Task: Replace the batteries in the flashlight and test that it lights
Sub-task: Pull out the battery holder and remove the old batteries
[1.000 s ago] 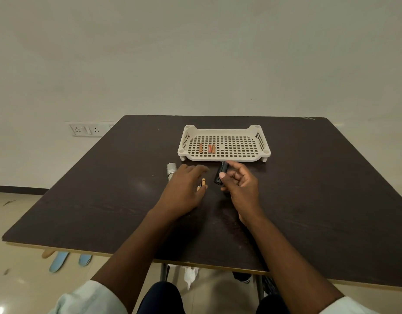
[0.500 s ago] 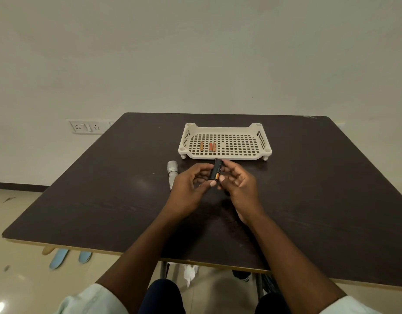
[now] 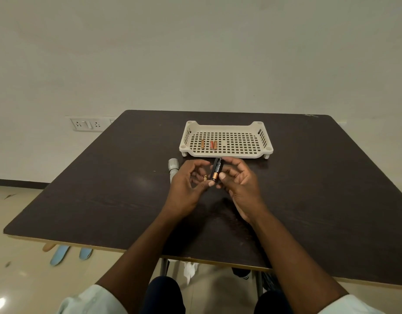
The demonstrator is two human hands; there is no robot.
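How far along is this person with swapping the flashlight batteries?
Roughly midway, it seems. Three small batteries lie in the white tray, perhaps the old ones. The right hand holds a black battery holder showing a copper-tipped cell, and the left hand pinches another small battery beside it. The silver flashlight lies apart on the table, so loading, reassembly and the light test remain.

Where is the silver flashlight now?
In the head view the flashlight lies on the dark table, left of the left hand, which partly hides it, and near the white tray's front left corner.
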